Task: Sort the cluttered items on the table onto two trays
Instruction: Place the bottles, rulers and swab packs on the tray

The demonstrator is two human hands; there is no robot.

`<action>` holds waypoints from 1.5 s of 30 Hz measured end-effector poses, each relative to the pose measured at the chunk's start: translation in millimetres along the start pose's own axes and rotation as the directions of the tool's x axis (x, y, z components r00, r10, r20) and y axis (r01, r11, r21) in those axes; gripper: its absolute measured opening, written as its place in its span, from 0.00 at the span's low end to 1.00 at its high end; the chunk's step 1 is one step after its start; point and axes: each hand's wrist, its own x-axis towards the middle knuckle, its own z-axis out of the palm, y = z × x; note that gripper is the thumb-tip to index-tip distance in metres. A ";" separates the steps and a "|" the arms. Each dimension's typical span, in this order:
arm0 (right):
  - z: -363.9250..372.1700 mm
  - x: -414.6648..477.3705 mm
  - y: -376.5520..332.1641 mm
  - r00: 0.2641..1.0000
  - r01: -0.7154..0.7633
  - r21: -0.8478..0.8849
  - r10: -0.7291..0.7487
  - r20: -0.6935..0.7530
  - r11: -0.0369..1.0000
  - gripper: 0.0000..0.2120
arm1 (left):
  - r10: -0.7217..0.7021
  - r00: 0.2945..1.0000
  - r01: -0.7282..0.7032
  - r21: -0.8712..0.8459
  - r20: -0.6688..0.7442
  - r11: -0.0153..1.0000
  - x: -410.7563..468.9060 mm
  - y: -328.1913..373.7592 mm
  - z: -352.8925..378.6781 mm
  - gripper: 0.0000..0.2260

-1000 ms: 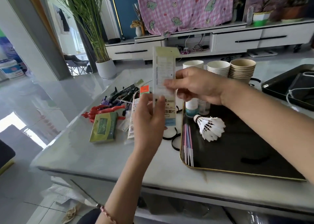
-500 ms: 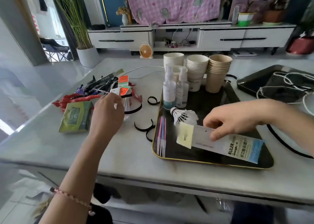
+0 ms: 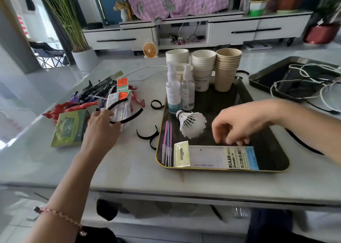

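Left grip (image 3: 103, 126) pinches thin black curved headband (image 3: 132, 115); right grip (image 3: 238, 124), loosely spread, hovers above clear packaged ruler (image 3: 217, 157).

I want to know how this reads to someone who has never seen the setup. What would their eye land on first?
Probably the gold-rimmed black tray at centre. It holds a white shuttlecock, stacked paper cups at its far end and a ruler packet along its near edge, with the right hand over the packet. Next comes the colourful clutter pile to the left on the table, where the left hand reaches in.
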 end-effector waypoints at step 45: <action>-29.3 11.8 -57.9 0.955 0.192 0.105 -0.161 -0.250 0.976 0.13 | -0.228 0.916 0.198 -0.122 -0.330 0.973 -1.5 10.6 -14.7 0.15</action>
